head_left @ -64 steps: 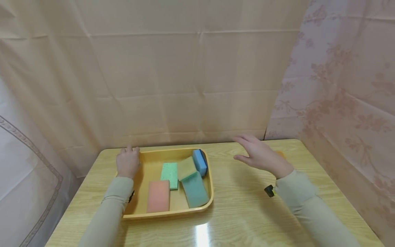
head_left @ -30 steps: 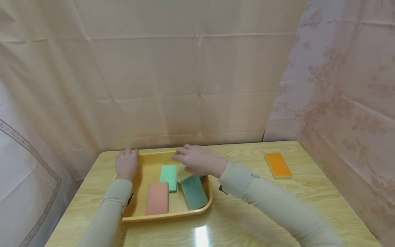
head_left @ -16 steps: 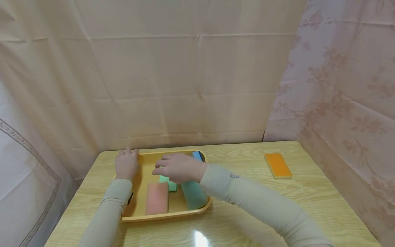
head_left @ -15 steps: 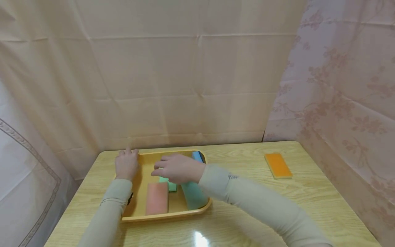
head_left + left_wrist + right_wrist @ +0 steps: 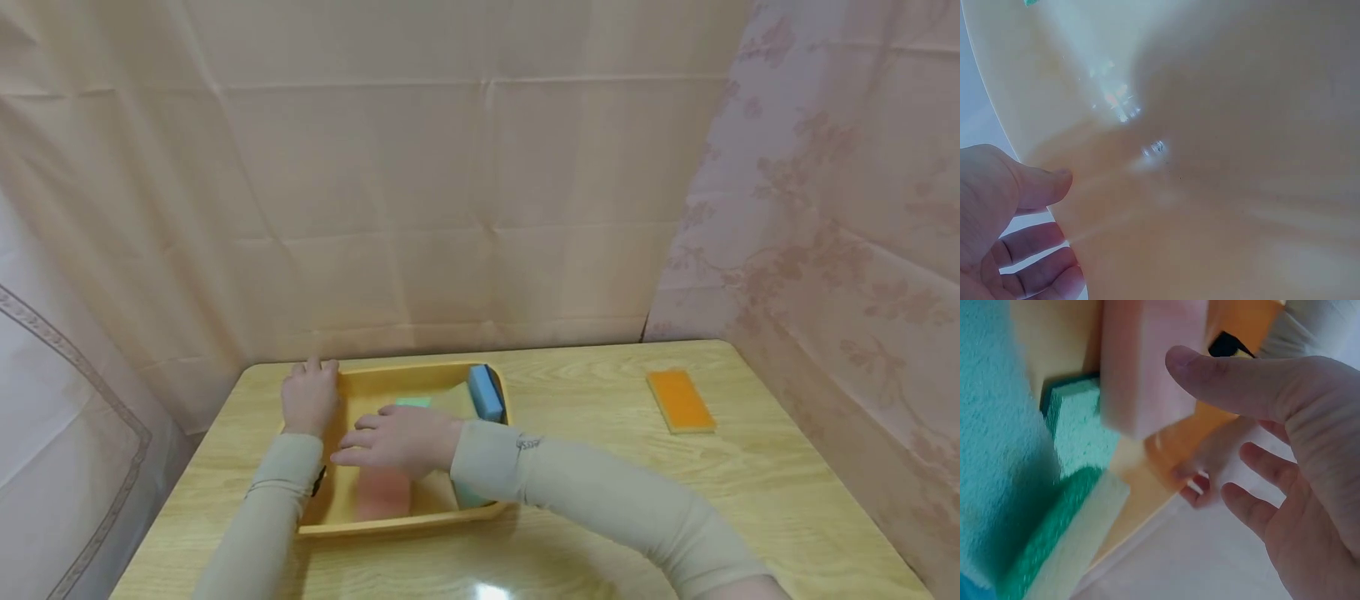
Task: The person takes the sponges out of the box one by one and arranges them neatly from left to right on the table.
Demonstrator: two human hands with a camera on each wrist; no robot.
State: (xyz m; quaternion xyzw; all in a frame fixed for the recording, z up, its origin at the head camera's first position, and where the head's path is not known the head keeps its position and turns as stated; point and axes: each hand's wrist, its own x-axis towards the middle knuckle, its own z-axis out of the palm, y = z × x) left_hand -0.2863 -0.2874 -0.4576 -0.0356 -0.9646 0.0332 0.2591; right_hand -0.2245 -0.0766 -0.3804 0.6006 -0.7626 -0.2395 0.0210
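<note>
My left hand [image 5: 310,395] grips the left rim of a yellow plastic tray [image 5: 397,522]; in the left wrist view the thumb [image 5: 1047,186] laps over the tray's edge and the fingers lie outside it. Above the tray's middle hovers my right hand [image 5: 401,440], palm down, fingers spread and nothing held. Below it is a pink sponge [image 5: 382,498], partly covered by the hand. A light green sponge [image 5: 1085,419], a cream sponge with a green scouring side [image 5: 1079,544] and a teal sponge [image 5: 997,425] lie close by. A blue sponge [image 5: 485,393] stands at the tray's right wall.
An orange sponge [image 5: 681,402] lies on the wood-grain table [image 5: 585,467], right of the tray. Beige cloth [image 5: 450,208] hangs behind the table, and a flowered pink cloth [image 5: 840,250] hangs along the right side.
My right hand has come left from over the table, passed across the sponges in the tray and lowered towards the pink one. The left hand keeps its place on the rim.
</note>
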